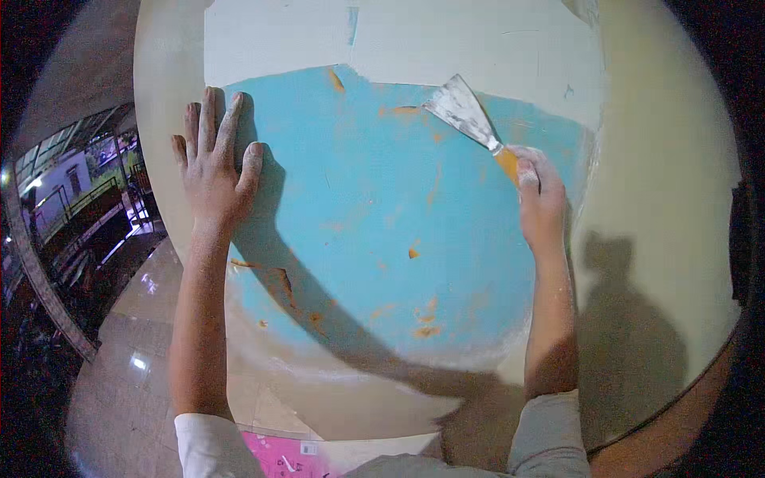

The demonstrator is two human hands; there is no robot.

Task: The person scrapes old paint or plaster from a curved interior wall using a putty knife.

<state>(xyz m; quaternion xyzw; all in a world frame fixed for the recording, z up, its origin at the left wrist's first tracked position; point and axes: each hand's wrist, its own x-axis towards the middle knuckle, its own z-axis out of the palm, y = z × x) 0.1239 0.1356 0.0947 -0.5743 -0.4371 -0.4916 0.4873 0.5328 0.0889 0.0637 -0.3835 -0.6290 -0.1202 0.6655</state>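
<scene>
My right hand (542,187) is wrapped round the orange-yellow handle of a putty knife (470,115). Its flared metal blade is smeared white and points up and left, the edge at or close to the wall near the upper border of a blue patch (358,183). Orange-brown marks and chips dot this patch. Against the wall at the patch's upper left edge lies my left hand (217,171), dusty, fingers spread and holding nothing. Pale cream coating (478,44) covers the wall above the blue. Whether the blade touches the wall I cannot tell.
Shiny tiled floor (119,334) stretches at the lower left, with a railing (88,199) and an open, lit area beyond. A pink printed sheet or bag (283,456) lies below me at the bottom. My arms cast dark shadows across the wall.
</scene>
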